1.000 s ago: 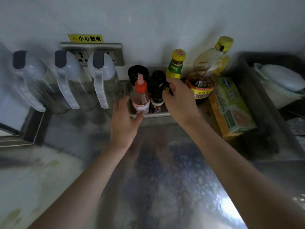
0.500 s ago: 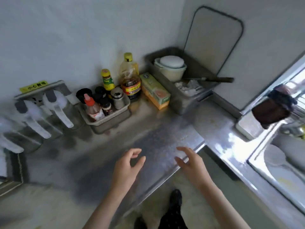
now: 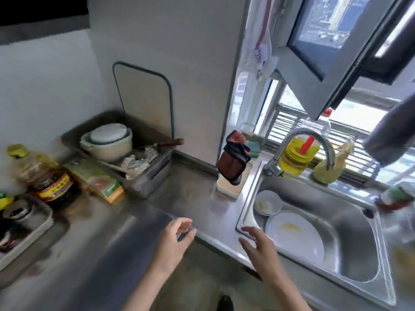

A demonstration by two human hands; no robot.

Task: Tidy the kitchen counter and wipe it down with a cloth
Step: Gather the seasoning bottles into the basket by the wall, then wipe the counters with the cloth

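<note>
I see a bowl [image 3: 268, 203] and plate [image 3: 295, 235] in the sink [image 3: 350, 225], the cloth [image 3: 233, 163] hanging lengthwise downward, left hand [image 3: 175, 240] and right hand [image 3: 259, 246] loose, empty.

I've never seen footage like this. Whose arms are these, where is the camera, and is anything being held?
No machine here: these are a person's two bare arms. Every picture comes from one wide-angle camera worn on the head, looking forward and down. The left hand and right hand hover at the front edge of the steel counter, fingers loosely curled, holding nothing. On the counter stand a yellow-capped bottle, a green and yellow box and a metal tray with a covered bowl. To the right, the sink holds a white plate and a small bowl. A dark red cloth hangs left of the tap; what it hangs from I cannot tell.
</note>
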